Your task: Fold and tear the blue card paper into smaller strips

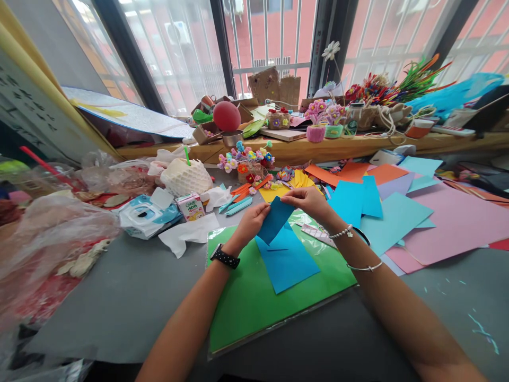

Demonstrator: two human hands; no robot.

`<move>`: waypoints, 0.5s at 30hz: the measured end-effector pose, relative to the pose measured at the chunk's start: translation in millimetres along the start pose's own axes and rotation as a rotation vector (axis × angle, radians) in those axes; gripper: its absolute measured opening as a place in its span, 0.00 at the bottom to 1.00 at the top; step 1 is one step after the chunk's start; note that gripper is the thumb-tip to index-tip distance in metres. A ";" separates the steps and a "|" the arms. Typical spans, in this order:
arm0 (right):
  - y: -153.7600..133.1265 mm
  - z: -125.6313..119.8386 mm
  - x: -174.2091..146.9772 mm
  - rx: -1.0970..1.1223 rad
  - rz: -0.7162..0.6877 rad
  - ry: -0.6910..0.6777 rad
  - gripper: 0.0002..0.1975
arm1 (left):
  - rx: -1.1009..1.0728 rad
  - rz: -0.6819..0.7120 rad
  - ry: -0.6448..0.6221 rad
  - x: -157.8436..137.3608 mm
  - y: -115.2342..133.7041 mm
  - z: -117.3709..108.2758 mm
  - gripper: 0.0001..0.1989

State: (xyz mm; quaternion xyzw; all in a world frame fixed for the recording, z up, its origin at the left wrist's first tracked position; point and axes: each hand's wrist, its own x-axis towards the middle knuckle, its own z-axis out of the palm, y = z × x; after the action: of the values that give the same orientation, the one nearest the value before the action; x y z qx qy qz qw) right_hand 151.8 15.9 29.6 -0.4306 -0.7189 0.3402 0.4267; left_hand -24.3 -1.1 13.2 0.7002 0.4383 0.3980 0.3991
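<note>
A small piece of blue paper (276,220) is held up between my two hands. My left hand (251,224) pinches its left edge, and my right hand (308,202) pinches its top right corner. Under it a larger blue sheet (292,268) lies on a green sheet in clear plastic (234,310). A thin dark line, slit or strip, shows on the larger blue sheet; I cannot tell which. Close to my right wrist lies a pale patterned strip (318,233), partly hidden by the arm.
Coloured paper sheets (457,217) spread over the right side. On the left are a wet-wipes pack (145,215), a small box (191,207), tissue (189,233) and plastic bags (51,244). Behind stand craft flowers (246,159) and a ledge (286,151) crowded with craft items.
</note>
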 end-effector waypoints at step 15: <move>0.3 -4.2 0.5 -0.095 -0.019 0.136 0.13 | -0.064 -0.024 -0.049 -0.4 0.0 0.8 0.13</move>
State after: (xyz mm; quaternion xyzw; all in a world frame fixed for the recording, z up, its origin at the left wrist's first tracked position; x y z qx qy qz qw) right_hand 155.6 16.9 31.2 -0.4655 -0.7077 0.2718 0.4567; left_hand -23.7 -1.7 12.8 0.6912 0.4240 0.3896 0.4366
